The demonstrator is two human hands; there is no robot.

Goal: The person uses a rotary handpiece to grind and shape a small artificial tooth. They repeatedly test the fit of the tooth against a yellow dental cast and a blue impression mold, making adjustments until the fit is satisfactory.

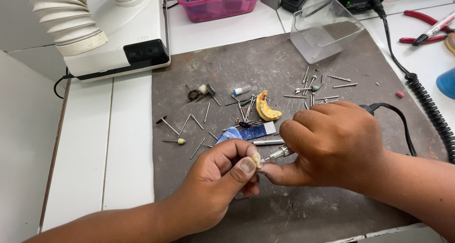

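Tooth piece (256, 158) mostly hidden by fingers (246, 165).

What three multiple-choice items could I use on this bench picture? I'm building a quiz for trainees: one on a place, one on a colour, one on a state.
1. Where does the yellow dental cast lie?
A. on the grey mat
B. in the pink basket
C. in the clear box

2. What colour are the plier handles at the top right?
A. blue
B. red
C. green

3. How is the rotary handpiece held?
A. lying loose on the mat
B. in the left hand
C. in the right hand, tip at the small tooth piece pinched in the left hand

Answers: 1 A, it rests among the scattered burs; 2 B, both handles show red; 3 C, the right hand's grip closes round it.
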